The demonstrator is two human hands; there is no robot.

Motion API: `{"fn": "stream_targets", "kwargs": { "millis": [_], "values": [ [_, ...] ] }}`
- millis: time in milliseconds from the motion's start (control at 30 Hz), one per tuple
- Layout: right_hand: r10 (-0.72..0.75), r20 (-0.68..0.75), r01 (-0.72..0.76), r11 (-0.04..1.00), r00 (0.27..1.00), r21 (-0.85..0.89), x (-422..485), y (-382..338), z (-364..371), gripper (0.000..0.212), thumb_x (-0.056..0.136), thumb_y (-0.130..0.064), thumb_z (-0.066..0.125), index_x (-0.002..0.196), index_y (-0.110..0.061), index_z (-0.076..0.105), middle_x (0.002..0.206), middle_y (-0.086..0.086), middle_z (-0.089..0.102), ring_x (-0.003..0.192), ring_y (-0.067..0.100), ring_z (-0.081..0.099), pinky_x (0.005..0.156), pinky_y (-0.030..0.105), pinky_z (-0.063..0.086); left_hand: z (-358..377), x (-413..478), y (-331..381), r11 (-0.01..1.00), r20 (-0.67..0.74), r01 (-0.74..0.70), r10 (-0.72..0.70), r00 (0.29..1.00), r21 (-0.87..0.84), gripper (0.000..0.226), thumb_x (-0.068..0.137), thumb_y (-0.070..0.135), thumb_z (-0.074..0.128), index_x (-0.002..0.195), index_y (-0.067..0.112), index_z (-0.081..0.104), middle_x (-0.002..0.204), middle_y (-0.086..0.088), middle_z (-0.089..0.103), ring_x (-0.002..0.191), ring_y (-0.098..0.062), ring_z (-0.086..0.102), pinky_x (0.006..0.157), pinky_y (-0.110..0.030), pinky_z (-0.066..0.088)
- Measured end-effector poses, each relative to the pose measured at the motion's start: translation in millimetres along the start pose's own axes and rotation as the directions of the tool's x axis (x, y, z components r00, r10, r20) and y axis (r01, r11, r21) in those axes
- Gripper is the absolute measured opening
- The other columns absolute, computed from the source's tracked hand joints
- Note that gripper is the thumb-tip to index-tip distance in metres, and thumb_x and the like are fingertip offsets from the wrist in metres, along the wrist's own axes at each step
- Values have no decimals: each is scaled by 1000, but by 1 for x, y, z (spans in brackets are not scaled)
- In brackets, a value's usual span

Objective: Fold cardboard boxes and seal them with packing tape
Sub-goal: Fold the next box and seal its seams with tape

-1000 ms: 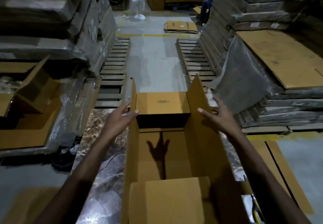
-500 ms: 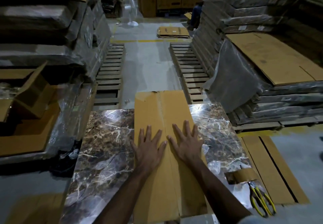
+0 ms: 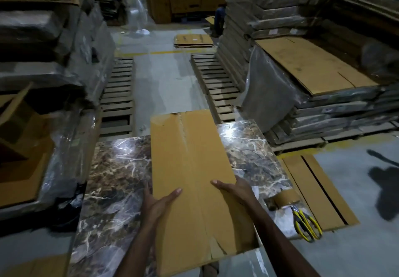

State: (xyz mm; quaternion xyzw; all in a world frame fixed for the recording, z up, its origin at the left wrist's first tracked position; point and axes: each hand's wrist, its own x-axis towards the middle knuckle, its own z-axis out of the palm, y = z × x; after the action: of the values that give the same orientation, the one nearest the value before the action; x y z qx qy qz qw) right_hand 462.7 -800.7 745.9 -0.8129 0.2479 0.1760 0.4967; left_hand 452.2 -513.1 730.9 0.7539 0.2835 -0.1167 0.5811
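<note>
Head view, looking down – the cardboard box [image 3: 190, 168], top flaps closed along a lengthwise seam, lies across the marble-patterned table [image 3: 116, 179], with its near end past the table's front edge. The left hand [image 3: 155, 203] clasps the box's left edge and the right hand [image 3: 235, 190] its right edge – thumbs on top, fingers hidden underneath. A roll of packing tape [image 3: 285, 199] and yellow-handled scissors [image 3: 306, 225] sit near the table's right edge.
</note>
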Motion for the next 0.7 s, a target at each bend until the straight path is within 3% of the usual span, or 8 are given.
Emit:
{"fn": "stream_targets", "kwargs": {
  "millis": [67, 133, 200, 300, 500, 600, 700],
  "values": [
    [15, 62, -20, 998, 998, 66, -10, 6, -2, 86, 50, -75, 90, 122, -35, 68, 103, -16, 75, 91, 9, 73, 86, 35, 62, -4, 1, -13, 985, 134, 91, -72, 988, -146, 122, 27, 68, 100, 134, 19, 65, 122, -9, 75, 102, -31, 76, 90, -55, 61],
    [3, 71, -8, 997, 997, 73, -18, 3, -3, 75, 54, -72, 90, 117, -39, 66, 97, -22, 72, 90, 6, 71, 85, 33, 60, -4, -1, -14, 983, 172, 90, -62, 983, -160, 100, 37, 62, 102, 122, 20, 71, 112, -8, 79, 96, -31, 78, 86, -56, 62],
    [-9, 55, 7, 999, 998, 40, -23, 0, -4, 74, 49, -79, 87, 110, -44, 63, 96, -22, 70, 92, 7, 70, 88, 35, 59, -6, -7, -9, 987, 176, 72, -47, 983, -143, 93, 40, 61, 102, 118, 20, 73, 108, -7, 80, 94, -32, 78, 86, -57, 62],
    [-54, 27, 54, 999, 998, 7, -26, 5, -14, 85, 40, -89, 82, 112, -48, 63, 106, -18, 73, 98, 9, 70, 92, 38, 58, -10, -21, 9, 999, 155, 20, -15, 988, -29, 88, 44, 66, 99, 117, 26, 73, 103, 0, 80, 90, -28, 78, 86, -53, 62],
    [-153, -7, 152, 982, 988, 115, -44, 0, -67, 77, 52, -81, 85, 117, -44, 66, 110, -15, 74, 99, 8, 70, 92, 39, 60, 5, -74, 79, 948, 108, -265, 249, 962, 174, 99, 50, 83, 85, 133, 36, 59, 110, 8, 75, 91, -20, 73, 85, -46, 60],
    [-196, -38, 199, 951, 980, 237, -55, -4, -109, 58, 64, -64, 90, 111, -41, 67, 105, -13, 76, 93, 7, 73, 86, 35, 62, 28, -102, 122, 880, 112, -387, 371, 922, 275, 98, 52, 91, 75, 136, 45, 54, 111, 11, 72, 94, -21, 70, 88, -48, 57],
    [-211, -91, 229, 927, 973, 298, -54, -1, -162, 63, 63, -63, 92, 115, -34, 71, 102, -11, 79, 90, 9, 76, 84, 38, 64, 66, -127, 162, 829, 105, -464, 456, 884, 311, 95, 53, 94, 72, 133, 47, 53, 112, 13, 71, 100, -26, 69, 92, -51, 56]
  ]
}}
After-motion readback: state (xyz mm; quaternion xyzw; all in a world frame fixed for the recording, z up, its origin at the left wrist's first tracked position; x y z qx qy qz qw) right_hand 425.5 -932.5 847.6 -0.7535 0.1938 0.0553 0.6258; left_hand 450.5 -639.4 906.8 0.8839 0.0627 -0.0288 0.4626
